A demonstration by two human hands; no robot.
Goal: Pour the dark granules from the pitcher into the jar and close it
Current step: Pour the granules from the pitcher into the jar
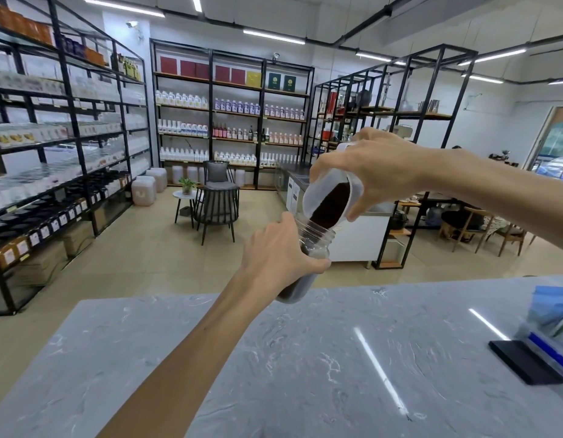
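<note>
Marble-patterned counter (305,358) fills the bottom of my view, grey with white veins and streaks of reflected ceiling light. At its right edge lie a flat black object (523,361) and some blue packets (552,308), blurred. My left forearm reaches out over the counter, and my left hand (280,251) is wrapped tight around a clear jar (308,257), held in the air just past the counter's far edge and tilted with its open mouth up and to the right. Dark granules (329,205) already sit in the bottom of the jar. Above it, my right hand (378,172) grips a clear plastic pitcher (329,191), fingers closed round its body, tipped steeply so its lip meets the jar's mouth. The granules are banked along the pitcher's lower side and run into the jar's neck. I see no lid on the jar. Beyond my hands, a small round table (185,197) and a dark chair (217,200) stand on the tiled floor, with black metal shelves (232,121) of bottles along the walls.
</note>
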